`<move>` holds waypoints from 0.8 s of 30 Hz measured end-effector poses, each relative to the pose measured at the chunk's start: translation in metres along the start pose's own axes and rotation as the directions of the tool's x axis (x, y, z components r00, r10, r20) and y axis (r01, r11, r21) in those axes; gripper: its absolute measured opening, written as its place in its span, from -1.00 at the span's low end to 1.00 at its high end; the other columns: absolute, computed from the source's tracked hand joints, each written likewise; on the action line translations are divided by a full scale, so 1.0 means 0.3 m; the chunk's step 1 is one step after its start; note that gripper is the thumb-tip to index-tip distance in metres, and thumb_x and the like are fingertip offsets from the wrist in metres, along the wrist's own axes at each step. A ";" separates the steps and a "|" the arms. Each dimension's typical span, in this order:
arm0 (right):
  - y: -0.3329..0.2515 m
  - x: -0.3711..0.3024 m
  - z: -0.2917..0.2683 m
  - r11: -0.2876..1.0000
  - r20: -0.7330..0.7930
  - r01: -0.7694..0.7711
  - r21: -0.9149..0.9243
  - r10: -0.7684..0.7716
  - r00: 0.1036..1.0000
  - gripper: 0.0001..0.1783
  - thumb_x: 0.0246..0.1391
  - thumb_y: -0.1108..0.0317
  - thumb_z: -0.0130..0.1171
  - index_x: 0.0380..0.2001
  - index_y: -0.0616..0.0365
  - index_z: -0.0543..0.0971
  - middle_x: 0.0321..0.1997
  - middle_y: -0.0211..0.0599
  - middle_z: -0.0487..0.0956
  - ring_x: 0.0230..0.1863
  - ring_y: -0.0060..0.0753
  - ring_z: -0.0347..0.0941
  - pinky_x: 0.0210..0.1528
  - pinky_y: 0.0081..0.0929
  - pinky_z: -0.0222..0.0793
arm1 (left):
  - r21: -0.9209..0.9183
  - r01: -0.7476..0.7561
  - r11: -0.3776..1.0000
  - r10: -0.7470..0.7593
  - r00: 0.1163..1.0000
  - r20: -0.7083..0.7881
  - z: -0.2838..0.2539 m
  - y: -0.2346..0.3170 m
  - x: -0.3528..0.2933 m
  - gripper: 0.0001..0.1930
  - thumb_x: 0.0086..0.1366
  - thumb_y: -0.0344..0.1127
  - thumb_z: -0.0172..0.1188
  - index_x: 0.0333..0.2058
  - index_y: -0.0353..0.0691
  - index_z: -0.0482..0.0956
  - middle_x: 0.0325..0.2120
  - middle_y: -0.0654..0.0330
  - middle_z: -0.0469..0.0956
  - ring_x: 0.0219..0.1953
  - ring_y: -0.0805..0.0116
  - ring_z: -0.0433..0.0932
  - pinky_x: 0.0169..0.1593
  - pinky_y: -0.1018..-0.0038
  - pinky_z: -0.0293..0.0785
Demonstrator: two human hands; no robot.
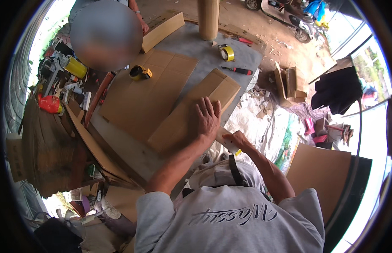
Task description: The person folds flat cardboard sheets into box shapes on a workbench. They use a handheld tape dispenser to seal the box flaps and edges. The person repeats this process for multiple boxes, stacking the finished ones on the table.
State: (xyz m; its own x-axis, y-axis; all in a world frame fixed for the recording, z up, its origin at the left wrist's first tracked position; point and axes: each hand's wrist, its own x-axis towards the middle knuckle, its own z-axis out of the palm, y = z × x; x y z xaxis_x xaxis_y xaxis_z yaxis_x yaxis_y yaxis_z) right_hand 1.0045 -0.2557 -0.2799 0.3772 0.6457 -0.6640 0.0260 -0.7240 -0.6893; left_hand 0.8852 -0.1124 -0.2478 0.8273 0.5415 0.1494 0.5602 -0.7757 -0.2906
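My left hand lies flat, fingers slightly apart, on a long folded cardboard box. Beside the box's right edge, my right hand is closed around a pale, flat piece that reaches toward my left wrist. Whether that piece is a flap of the box or a separate thing, I cannot tell. A small yellow bit shows below it. Under the box's left side spreads a flat cardboard sheet, with a black-and-yellow tape measure on it. A red-and-black cutter and a yellow tape roll lie farther off.
Another person stands across the grey table, near a narrow cardboard box. A brown cylinder rises at the far edge. Cluttered tools and cardboard crowd the left. A large cardboard panel leans at right.
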 end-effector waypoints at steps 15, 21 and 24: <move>-0.221 -0.086 0.076 0.952 -0.046 -0.089 -0.294 0.079 0.996 -0.40 0.01 -0.19 0.30 -0.38 0.26 0.75 -0.41 -0.11 0.72 -0.35 -0.27 0.72 -0.26 -0.38 0.61 | 0.114 -0.117 0.987 0.127 0.988 -0.087 0.088 0.040 -0.004 -0.38 0.53 -0.10 -0.13 0.52 0.09 0.06 0.45 -0.28 0.09 0.43 -0.50 0.11 0.32 -0.51 0.11; -0.010 -0.017 0.171 0.867 -0.167 -0.234 -0.440 0.177 0.970 -0.32 -0.05 -0.16 0.26 -0.16 0.32 0.73 -0.13 0.14 0.72 -0.01 0.03 0.69 -0.01 -0.15 0.57 | 0.369 -0.119 0.922 0.168 0.980 -0.102 0.108 0.037 -0.007 -0.40 0.52 -0.08 -0.13 0.47 -0.12 0.23 0.48 -0.09 0.08 0.43 -0.29 0.15 0.39 -0.28 0.11; 0.159 -0.016 0.072 0.916 -0.111 -0.167 -0.364 0.135 0.984 -0.31 -0.02 -0.16 0.29 -0.16 0.36 0.71 -0.17 0.10 0.72 -0.12 -0.03 0.70 -0.13 -0.18 0.58 | 0.513 -0.274 0.814 0.333 0.943 -0.026 0.069 0.058 -0.032 -0.37 0.52 -0.11 -0.15 0.46 -0.28 0.19 0.52 0.01 0.01 0.51 -0.13 0.02 0.52 -0.08 -0.13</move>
State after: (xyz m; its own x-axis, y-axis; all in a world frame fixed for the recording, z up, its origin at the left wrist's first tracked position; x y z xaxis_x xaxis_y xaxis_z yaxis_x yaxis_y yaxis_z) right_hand 0.9840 -0.2879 -0.3159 0.4780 0.5105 -0.7147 0.2982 -0.8597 -0.4147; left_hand 0.8861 -0.1245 -0.2738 0.9675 0.2436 0.0682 0.2082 -0.6134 -0.7618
